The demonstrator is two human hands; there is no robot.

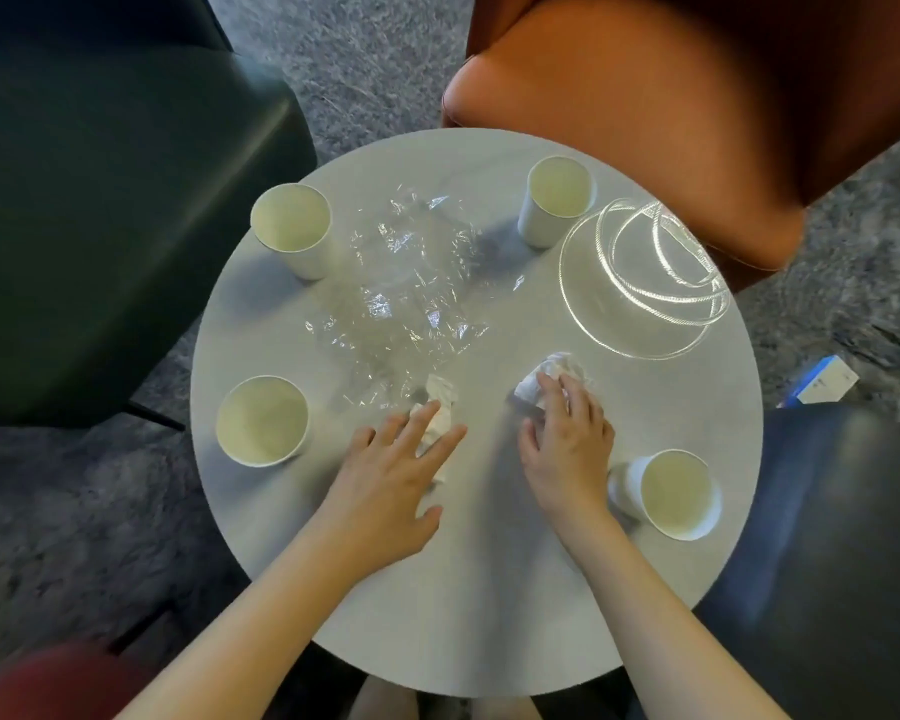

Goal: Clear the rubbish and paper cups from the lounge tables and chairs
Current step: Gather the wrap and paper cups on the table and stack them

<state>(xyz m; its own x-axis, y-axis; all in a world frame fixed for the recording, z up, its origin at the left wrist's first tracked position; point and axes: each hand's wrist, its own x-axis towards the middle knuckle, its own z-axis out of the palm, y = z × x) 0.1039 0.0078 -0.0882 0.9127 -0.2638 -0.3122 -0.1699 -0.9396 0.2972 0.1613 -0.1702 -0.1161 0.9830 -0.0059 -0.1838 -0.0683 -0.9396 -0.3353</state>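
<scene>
On the round white table (pixel 437 589) stand several white paper cups, among them one at the back left (pixel 294 236), one at the back right (pixel 554 200) and one at the front left (pixel 261 420); another lies tilted at the front right (pixel 671 493). Crumpled clear plastic wrap (pixel 406 298) covers the table's middle. My left hand (pixel 391 475) lies flat, fingers spread, over a crumpled white tissue (pixel 437 402). My right hand (pixel 567 439) curls its fingers over a second tissue wad (pixel 546 379), touching it.
A clear plastic bowl or lid (pixel 640 278) sits at the table's right back. Around the table stand a dark green chair (pixel 100 200), an orange chair (pixel 671 96) and a dark blue chair (pixel 842 537). A blue-white box (pixel 822 381) lies on the grey carpet.
</scene>
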